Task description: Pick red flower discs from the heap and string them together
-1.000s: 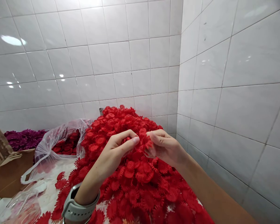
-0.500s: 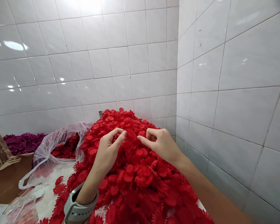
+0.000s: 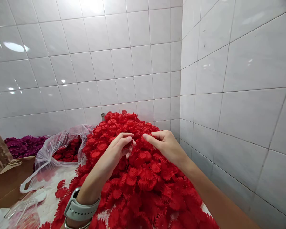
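Observation:
A large heap of red artificial flower pieces (image 3: 143, 183) with fringed edges lies in front of me. Over its upper part, my left hand (image 3: 120, 148) is closed, thumb and forefinger near each other and the other fingers curled beneath. Some red shows between its fingers; whether it is a held piece or the heap behind is unclear. To the right, my right hand (image 3: 165, 143) has thumb and forefinger drawn together in a pinch, with the other fingers hidden. Anything in that pinch cannot be made out against the red. A small gap separates the hands.
Left of the heap, a clear plastic bag (image 3: 46, 156) holds more red pieces. Purple flower pieces (image 3: 25, 146) lie beyond a cardboard box (image 3: 11, 184). White tiled walls (image 3: 138, 60) meet in a corner behind and to the right.
My left hand has turned, showing its lower fingers. The right thumb and forefinger have come closer to a pinch. A red piece seen between the hands before is no longer distinct.

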### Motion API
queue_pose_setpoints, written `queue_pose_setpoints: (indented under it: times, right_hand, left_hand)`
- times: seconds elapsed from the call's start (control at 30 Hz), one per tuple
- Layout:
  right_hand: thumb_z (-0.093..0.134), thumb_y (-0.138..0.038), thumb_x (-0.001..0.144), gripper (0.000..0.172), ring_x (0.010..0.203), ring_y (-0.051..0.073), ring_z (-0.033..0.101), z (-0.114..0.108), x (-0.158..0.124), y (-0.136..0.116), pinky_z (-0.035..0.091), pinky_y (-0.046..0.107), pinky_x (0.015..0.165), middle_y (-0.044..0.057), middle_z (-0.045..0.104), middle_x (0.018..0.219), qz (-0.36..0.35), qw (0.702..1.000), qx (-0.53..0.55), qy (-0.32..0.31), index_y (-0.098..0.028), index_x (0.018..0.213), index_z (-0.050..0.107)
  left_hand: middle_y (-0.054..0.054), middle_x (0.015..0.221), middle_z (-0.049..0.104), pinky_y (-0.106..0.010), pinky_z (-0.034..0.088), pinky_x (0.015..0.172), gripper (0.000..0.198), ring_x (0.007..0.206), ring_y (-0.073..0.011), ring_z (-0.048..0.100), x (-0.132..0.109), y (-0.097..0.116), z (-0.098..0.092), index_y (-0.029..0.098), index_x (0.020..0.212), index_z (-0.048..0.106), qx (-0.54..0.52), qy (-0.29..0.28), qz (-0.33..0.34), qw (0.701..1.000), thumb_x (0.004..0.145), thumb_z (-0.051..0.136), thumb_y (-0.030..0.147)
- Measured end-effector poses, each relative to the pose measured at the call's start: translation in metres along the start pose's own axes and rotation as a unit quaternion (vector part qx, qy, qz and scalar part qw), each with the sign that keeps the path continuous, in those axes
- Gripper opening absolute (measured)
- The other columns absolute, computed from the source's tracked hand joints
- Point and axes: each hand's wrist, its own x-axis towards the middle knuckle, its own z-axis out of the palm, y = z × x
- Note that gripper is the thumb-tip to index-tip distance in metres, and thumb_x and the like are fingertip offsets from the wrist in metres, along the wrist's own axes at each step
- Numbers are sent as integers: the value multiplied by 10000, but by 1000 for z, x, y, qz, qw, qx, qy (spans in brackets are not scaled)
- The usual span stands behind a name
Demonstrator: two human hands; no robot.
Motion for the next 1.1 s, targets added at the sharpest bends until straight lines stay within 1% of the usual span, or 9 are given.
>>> queue_pose_setpoints:
  times: [0.17,0.27,0.4,0.5,0.63,0.8,0.9,1.0,1.1]
  right_hand:
    - [470,-576,826,560,454,105,247,0,3,4,195,282,473,-36,274,453,14,986,-156,49,-205,476,239]
    - [482,-484,852,460,477,104,291,5,-1,-2,234,266,479,-36,343,494,-36,996,-48,68,-198,508,373]
    - [580,-437,806,315,471,79,303,12,-9,-13,245,234,443,-55,408,535,-19,984,170,-42,-174,636,544]
    - [667,-406,751,263,481,68,325,13,-12,-17,265,215,443,-60,452,561,-11,969,243,-46,-172,698,557]
    - [667,-331,758,178,529,82,436,7,-13,-20,352,217,487,-38,524,608,-32,960,274,-40,-172,726,593]
    - [643,-272,775,120,475,69,393,1,-17,-25,330,217,454,-53,487,548,-46,964,258,-52,-175,710,615]
    - [641,-287,786,138,457,63,360,-1,-20,-28,300,217,431,-50,478,534,-36,964,256,-60,-172,710,634]
    - [635,-317,801,152,443,59,337,-4,-23,-30,284,214,426,-59,448,503,-25,957,282,-68,-179,749,671]
    - [664,-314,780,143,429,50,312,-7,-24,-32,257,209,409,-63,435,489,-8,947,312,-82,-177,744,687]
  left_hand:
    - [-36,854,658,-244,438,611,183,663,-114,543,-1,-4,-2,160,950,586,-30,-12,-6,999,795,494,191]
    - [-59,930,665,-269,463,673,218,734,-142,583,-1,-5,1,160,1000,578,79,3,40,996,855,450,261]
    - [-73,1087,650,-296,445,853,289,966,-185,598,-6,-1,9,173,1122,555,260,26,131,956,893,399,257]
    - [-66,1298,572,-311,370,1006,379,1191,-199,510,-15,4,15,203,1261,515,287,-24,144,947,919,370,279]
    - [-9,1469,400,-333,247,1117,545,1363,-202,322,-28,11,14,265,1417,346,262,-75,94,957,894,459,368]
    - [22,1411,480,-348,281,1113,493,1378,-212,291,-32,19,6,309,1365,437,209,-109,85,968,881,477,397]
    - [3,1357,539,-335,332,1088,418,1336,-213,377,-30,21,5,298,1296,512,207,-123,109,964,880,500,340]
    - [-15,1273,597,-279,467,952,315,1205,-194,527,-29,19,7,296,1185,517,146,-112,110,977,870,534,298]
    - [-13,1165,641,-242,510,848,174,1050,-164,617,-28,17,11,276,1025,498,81,-108,112,985,862,558,265]
